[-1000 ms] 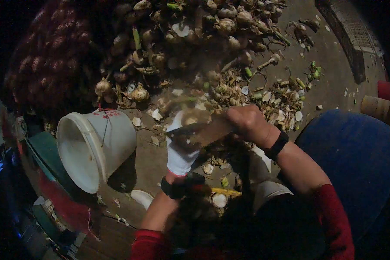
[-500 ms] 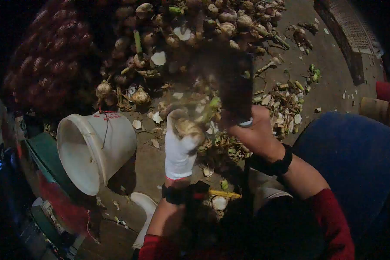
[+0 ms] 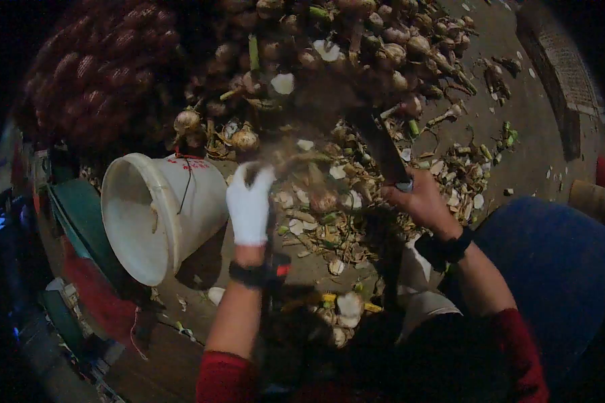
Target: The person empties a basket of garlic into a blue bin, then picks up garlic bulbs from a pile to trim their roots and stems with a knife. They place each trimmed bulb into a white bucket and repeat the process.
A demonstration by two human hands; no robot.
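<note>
White-gloved left hand [image 3: 249, 205], its grip too blurred to tell, lies just short of a garlic bulb [image 3: 245, 138] on the floor [image 3: 534, 161] — right hand [image 3: 425, 201] clasps a knife [image 3: 382, 146], blade slanting forward-left.

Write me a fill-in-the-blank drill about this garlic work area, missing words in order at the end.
The left hand wears a ____ glove. The bare right hand grips the knife by its ____. The writing on the white bucket is ____. The large, rounded object at the lower right of the view is ____.

Missing words: white; handle; red; blue.
</note>
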